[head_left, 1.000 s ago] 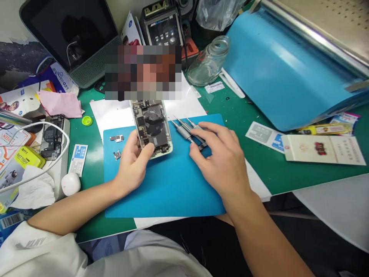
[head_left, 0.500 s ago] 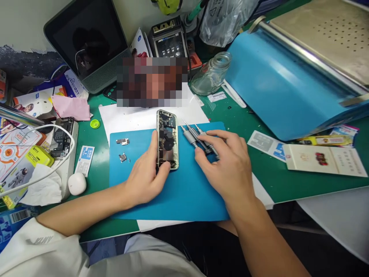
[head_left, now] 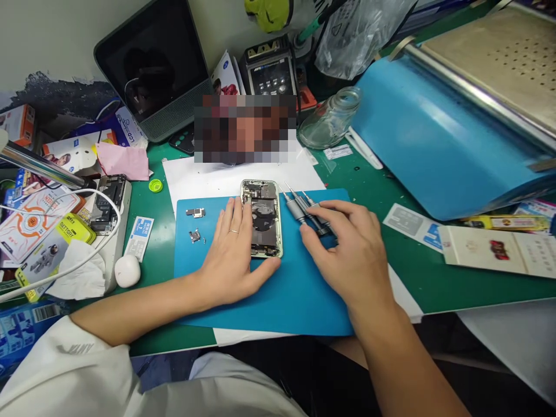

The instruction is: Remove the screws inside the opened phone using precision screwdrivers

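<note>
My left hand [head_left: 230, 255] lies flat with its fingers stretched out, resting against the left edge of an opened phone [head_left: 267, 217]. The phone lies on the blue mat [head_left: 278, 307] with its inner parts facing up. My right hand [head_left: 354, 249] is curled over the handle ends of several grey screwdrivers [head_left: 299, 209], thumb and index finger on either side. Their tips point away to the upper left, close beside the phone. Small metal phone parts [head_left: 195, 213] sit on the mat left of my left hand.
White paper [head_left: 191, 174] sticks out under the mat. A glass jar [head_left: 332, 119] leans behind it, near a dark tablet [head_left: 156, 63]. On the left are boxes, a white cable and an earbud case [head_left: 127, 271]. A blue-sided machine [head_left: 417, 133] and a white carton [head_left: 482, 249] stand right.
The phone has gone from tilted up in my left hand to lying flat on the mat. My left hand has let go and opened. My right hand stays at the screwdrivers.
</note>
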### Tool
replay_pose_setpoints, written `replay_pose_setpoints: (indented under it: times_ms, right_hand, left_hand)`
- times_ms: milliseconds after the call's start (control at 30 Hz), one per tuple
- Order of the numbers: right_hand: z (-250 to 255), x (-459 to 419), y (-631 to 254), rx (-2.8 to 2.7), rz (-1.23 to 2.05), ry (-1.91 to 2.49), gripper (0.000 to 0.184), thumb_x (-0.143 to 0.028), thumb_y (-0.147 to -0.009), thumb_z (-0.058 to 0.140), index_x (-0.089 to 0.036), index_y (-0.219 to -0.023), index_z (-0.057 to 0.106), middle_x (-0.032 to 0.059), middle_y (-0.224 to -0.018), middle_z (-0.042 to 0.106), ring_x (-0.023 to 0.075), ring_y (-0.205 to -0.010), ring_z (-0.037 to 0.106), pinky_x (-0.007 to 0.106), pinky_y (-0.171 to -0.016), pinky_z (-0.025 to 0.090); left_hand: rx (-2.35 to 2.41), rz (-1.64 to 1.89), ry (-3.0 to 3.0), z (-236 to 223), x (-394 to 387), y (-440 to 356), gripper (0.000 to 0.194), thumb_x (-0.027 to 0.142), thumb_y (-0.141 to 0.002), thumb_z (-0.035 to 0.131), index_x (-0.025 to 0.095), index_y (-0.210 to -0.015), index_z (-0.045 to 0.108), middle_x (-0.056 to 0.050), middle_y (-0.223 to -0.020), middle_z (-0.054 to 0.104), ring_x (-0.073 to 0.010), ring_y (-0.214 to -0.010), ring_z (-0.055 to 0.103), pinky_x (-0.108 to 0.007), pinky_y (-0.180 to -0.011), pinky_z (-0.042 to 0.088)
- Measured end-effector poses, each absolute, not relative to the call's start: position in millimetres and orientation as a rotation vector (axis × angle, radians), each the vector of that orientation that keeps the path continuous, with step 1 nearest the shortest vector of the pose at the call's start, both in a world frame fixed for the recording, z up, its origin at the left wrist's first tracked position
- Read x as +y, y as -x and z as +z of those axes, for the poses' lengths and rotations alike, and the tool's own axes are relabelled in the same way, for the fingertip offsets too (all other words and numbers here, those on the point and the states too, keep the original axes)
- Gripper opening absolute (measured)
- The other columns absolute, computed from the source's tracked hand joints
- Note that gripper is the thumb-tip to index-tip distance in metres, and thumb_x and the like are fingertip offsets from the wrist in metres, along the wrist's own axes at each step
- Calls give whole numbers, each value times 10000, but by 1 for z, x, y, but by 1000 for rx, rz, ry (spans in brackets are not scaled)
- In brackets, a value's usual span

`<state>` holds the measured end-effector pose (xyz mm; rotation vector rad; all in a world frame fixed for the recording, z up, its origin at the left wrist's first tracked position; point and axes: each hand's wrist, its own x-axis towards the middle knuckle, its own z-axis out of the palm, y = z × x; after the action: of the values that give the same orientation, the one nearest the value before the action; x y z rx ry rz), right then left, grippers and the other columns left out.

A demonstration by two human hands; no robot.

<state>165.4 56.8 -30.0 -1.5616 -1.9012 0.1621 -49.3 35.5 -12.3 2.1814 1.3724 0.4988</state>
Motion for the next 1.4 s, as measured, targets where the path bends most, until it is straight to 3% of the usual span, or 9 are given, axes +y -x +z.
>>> replay_pose_setpoints:
  times_ms: [167,233,300,400,533,733,933,1100,1400]
  right_hand:
    - [-31,57,-168,-1940,159,1535,251,-339,-925,648,-216,-1138,702,151,-1190,648,326,-1036,634,486,-871,547]
    - [-32,58,-169,-1972,154,1502,248,-334,-924,654,-221,-1140,701,146,-1200,644,315,-1016,641,478,-859,553]
    - [-32,58,-169,-1999,155,1455,246,-323,-924,656,-219,-1143,700,147,-1204,640,302,-990,646,471,-848,558]
    - [-32,59,-170,-2021,171,1380,241,-298,-924,655,-208,-1143,706,154,-1191,636,291,-972,647,454,-831,564]
    - [-31,58,-171,-2051,220,1324,263,-296,-910,674,-193,-1147,722,169,-1205,622,294,-965,645,464,-840,570]
    - [-32,59,-172,-2050,205,1294,278,-306,-904,679,-133,-1109,755,205,-1176,641,303,-939,676,454,-778,587]
    - [-33,59,-171,-1975,183,1356,327,-342,-929,628,-96,-1102,755,203,-1113,701,373,-1033,699,553,-863,611]
    - [-31,57,-170,-1915,236,1392,360,-370,-936,608,-88,-1103,756,200,-1122,715,388,-1036,705,573,-826,627]
    - [-32,56,-170,-1847,274,1413,341,-391,-926,605,-145,-1110,754,173,-1114,729,312,-982,734,421,-681,638]
  left_hand:
    - [1350,495,-2247,-14,36,48,946,571,-995,483,153,-1620,-90,-245,-1694,-26,-381,-1580,-56,-654,-1259,117]
    - [1295,531,-2324,-14,36,48,878,522,-996,502,117,-1619,33,-262,-1689,18,-393,-1581,-43,-668,-1250,132]
    - [1177,577,-2418,-13,36,48,736,461,-996,511,82,-1570,248,-269,-1668,155,-399,-1582,32,-654,-1248,187]
    - [869,632,-2550,-11,36,47,459,349,-1006,489,79,-1373,546,-223,-1529,463,-338,-1522,306,-531,-1236,340]
    - [496,584,-2686,-7,36,45,338,251,-1015,463,79,-1195,692,-144,-1320,664,-264,-1323,550,-388,-1186,439]
    - [422,373,-2788,-6,35,44,434,281,-1042,391,66,-1292,674,-139,-1440,597,-276,-1381,520,-381,-1209,403]
    - [393,132,-2932,0,33,43,553,356,-1073,306,38,-1467,526,-166,-1590,429,-265,-1496,395,-392,-1266,308]
    - [287,40,-2992,0,31,42,609,421,-1083,274,47,-1536,436,-130,-1624,382,-231,-1533,329,-358,-1283,261]
    - [302,-6,-2984,-1,27,43,782,607,-1040,338,35,-1572,359,-138,-1648,326,-260,-1554,276,-389,-1295,213]
